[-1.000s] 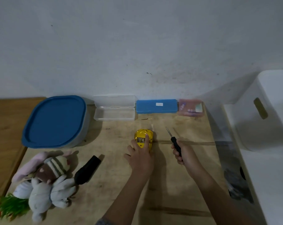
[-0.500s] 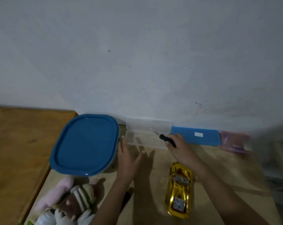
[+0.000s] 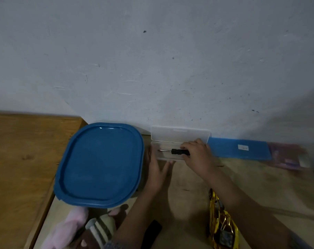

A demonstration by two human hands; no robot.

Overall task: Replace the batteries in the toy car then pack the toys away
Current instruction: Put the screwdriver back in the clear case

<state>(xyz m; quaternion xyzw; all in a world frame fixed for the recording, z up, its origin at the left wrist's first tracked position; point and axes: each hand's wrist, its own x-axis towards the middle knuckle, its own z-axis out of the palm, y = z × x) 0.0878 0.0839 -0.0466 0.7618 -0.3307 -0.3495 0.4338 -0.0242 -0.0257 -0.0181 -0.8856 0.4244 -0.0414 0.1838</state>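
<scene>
Blue-lidded tub (image 3: 100, 164) sits back-left on the worktop, plush toy (image 3: 91, 229) at the front edge below it; right of the tub the L hand (image 3: 157, 175), on the car 1 s ago, now lies flat, fingers straight & spread, tips just beside the front-left corner of the clear case (image 3: 179, 136) (touching or not, can't tell). Screwdriver (image 3: 177, 151), by the car a sec ago, now lies in that open case at the back edge, R hand (image 3: 197, 157) fingers (image 3: 186, 146) curled round its handle end, so prob. the battery swap is done & packing starts. Toy car (image 3: 222, 225) lies belly-up near the front edge, right of centre, untouched.
</scene>
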